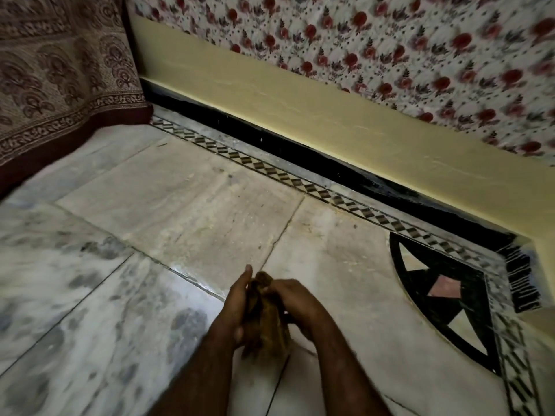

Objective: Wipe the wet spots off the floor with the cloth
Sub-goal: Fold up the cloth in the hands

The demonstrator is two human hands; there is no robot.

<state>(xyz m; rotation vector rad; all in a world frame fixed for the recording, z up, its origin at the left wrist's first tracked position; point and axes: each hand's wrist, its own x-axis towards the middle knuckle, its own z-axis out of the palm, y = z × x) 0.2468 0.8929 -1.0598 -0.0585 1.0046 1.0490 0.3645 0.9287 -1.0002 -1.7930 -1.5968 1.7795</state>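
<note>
A bunched brown cloth (264,322) is held between both hands above the marble floor (186,211). My left hand (237,307) grips its left side, thumb pointing up. My right hand (295,298) curls round its right side. Grey damp-looking patches (99,247) mark the tiles at the left, and a shiny wet streak (195,276) runs along a tile joint just left of the hands.
A yellow wall base with a black skirting (300,151) runs diagonally behind. A floral sheet (390,55) hangs over it. A patterned brown bedspread (54,85) drapes to the floor at the upper left. A black inlay motif (444,301) lies at the right.
</note>
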